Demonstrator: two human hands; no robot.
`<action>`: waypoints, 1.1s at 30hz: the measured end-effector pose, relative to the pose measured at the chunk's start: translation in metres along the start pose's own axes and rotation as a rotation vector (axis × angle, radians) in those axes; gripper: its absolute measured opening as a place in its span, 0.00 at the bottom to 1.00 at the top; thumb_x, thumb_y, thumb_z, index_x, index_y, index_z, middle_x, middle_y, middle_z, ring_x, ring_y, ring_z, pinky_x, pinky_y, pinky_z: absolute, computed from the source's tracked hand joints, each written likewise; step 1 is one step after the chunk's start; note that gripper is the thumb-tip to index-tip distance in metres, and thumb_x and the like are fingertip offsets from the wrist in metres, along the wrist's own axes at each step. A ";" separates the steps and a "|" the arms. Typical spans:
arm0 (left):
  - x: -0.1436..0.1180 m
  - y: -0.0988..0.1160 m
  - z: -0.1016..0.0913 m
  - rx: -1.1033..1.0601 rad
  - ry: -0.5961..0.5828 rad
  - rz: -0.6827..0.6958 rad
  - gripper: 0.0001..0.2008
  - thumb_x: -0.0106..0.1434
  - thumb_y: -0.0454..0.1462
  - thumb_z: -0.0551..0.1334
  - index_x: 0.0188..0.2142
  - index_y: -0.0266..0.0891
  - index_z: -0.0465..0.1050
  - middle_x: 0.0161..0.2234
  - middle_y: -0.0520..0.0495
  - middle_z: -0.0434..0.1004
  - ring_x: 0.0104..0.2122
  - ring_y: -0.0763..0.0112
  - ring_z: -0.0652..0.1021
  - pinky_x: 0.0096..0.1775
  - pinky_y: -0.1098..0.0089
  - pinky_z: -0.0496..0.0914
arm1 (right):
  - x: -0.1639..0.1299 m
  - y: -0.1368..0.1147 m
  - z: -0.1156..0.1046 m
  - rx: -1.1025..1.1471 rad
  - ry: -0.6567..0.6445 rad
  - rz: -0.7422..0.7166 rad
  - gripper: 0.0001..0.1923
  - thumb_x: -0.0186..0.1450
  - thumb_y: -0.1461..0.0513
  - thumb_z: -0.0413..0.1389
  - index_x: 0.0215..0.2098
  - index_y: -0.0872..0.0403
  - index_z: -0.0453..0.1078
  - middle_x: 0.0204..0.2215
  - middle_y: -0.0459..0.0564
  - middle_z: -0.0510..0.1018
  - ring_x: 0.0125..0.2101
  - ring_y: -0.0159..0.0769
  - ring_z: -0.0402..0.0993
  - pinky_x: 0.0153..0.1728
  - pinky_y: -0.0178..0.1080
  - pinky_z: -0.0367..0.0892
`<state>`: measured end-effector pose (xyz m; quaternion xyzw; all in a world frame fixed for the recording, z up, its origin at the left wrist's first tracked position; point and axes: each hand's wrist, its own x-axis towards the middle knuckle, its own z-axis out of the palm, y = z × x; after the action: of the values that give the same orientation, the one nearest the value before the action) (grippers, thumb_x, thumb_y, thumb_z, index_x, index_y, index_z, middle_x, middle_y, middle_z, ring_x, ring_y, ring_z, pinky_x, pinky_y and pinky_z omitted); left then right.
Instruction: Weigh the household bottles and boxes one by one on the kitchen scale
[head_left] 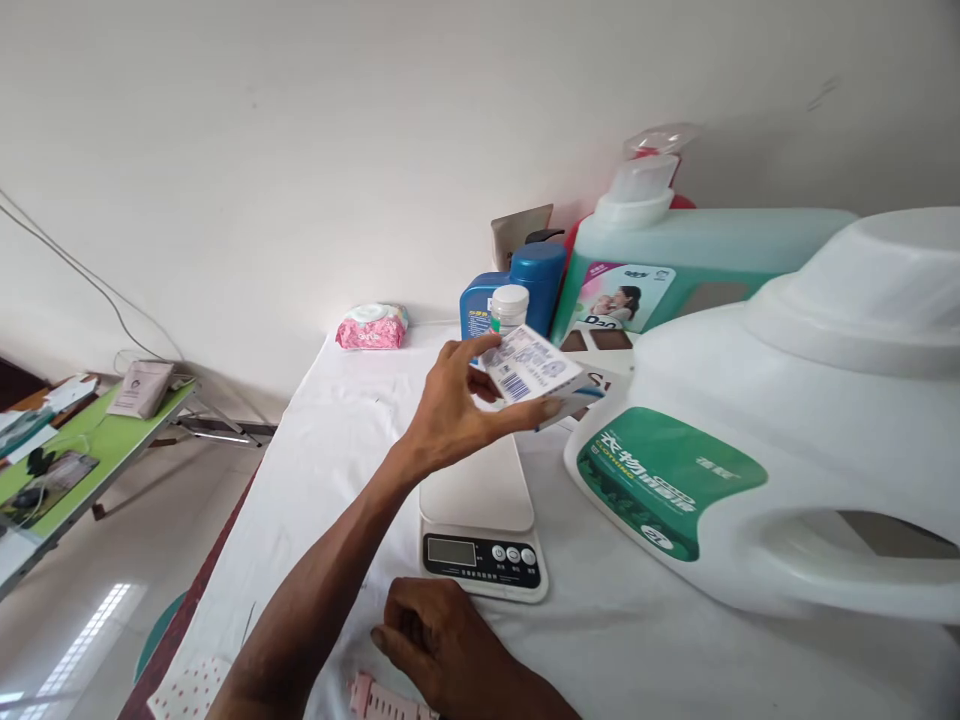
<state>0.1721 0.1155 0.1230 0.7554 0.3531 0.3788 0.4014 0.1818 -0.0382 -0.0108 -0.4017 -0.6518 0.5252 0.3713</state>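
Left grip: left hand pinches a small white printed cardboard box between thumb and fingers, held in the air.
Below the grip: a flat white digital kitchen scale, box not touching it.
Right grip: right hand curled loosely, knuckles down on the table; cannot tell whether it holds anything. A pink plastic piece lies just beside it.
Beyond the grip: a small white-capped bottle, a blue bottle, a green pump jug.
Right of the grip: a large white detergent jug on its side.
Surface: white cloth covers the table.
Room: plain white wall; a green side table well apart, left.
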 end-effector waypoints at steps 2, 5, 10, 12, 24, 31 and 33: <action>0.017 0.005 0.016 0.019 0.020 0.022 0.40 0.50 0.47 0.79 0.59 0.38 0.70 0.57 0.35 0.69 0.38 0.67 0.80 0.39 0.64 0.79 | 0.000 0.000 0.000 0.004 0.004 0.020 0.10 0.62 0.63 0.60 0.26 0.53 0.63 0.21 0.41 0.68 0.23 0.28 0.63 0.27 0.33 0.55; 0.036 0.009 0.042 0.134 0.060 0.058 0.38 0.51 0.46 0.79 0.57 0.37 0.70 0.58 0.33 0.68 0.45 0.59 0.80 0.43 0.61 0.79 | 0.001 -0.003 0.000 0.026 0.007 0.033 0.12 0.61 0.65 0.59 0.24 0.53 0.60 0.21 0.40 0.65 0.24 0.27 0.60 0.27 0.33 0.53; 0.047 0.017 0.064 0.272 0.065 0.017 0.33 0.53 0.51 0.77 0.51 0.36 0.72 0.55 0.31 0.71 0.50 0.50 0.78 0.47 0.56 0.77 | 0.000 -0.007 -0.003 0.166 -0.052 -0.003 0.16 0.63 0.66 0.57 0.24 0.53 0.53 0.21 0.38 0.55 0.23 0.24 0.51 0.25 0.34 0.46; 0.048 0.019 0.065 0.286 0.043 0.020 0.30 0.54 0.51 0.77 0.50 0.37 0.72 0.54 0.32 0.71 0.49 0.51 0.78 0.47 0.56 0.77 | 0.000 -0.009 -0.003 0.167 -0.042 -0.017 0.16 0.64 0.66 0.57 0.24 0.53 0.53 0.21 0.38 0.54 0.24 0.24 0.50 0.25 0.34 0.46; 0.024 0.028 0.051 0.077 -0.038 0.093 0.21 0.72 0.45 0.63 0.61 0.41 0.70 0.68 0.34 0.64 0.47 0.60 0.83 0.43 0.62 0.82 | 0.000 -0.017 -0.008 0.099 -0.035 0.027 0.15 0.61 0.68 0.58 0.25 0.53 0.55 0.21 0.37 0.61 0.24 0.25 0.58 0.26 0.33 0.51; 0.027 -0.045 -0.023 0.306 0.326 0.069 0.22 0.66 0.43 0.68 0.58 0.42 0.71 0.60 0.38 0.70 0.45 0.62 0.82 0.39 0.65 0.79 | 0.001 0.001 0.001 -0.013 -0.016 0.008 0.10 0.62 0.64 0.60 0.27 0.53 0.63 0.23 0.40 0.68 0.24 0.28 0.63 0.30 0.33 0.57; 0.047 -0.078 -0.046 0.529 0.383 -0.047 0.30 0.63 0.39 0.70 0.63 0.40 0.66 0.63 0.32 0.65 0.58 0.51 0.76 0.52 0.56 0.76 | 0.000 0.001 0.001 -0.013 -0.015 0.005 0.11 0.62 0.63 0.60 0.27 0.53 0.62 0.23 0.40 0.67 0.25 0.28 0.63 0.30 0.33 0.57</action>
<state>0.1367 0.2040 0.0866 0.7403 0.5257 0.3996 0.1260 0.1812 -0.0380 -0.0118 -0.4019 -0.6568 0.5251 0.3625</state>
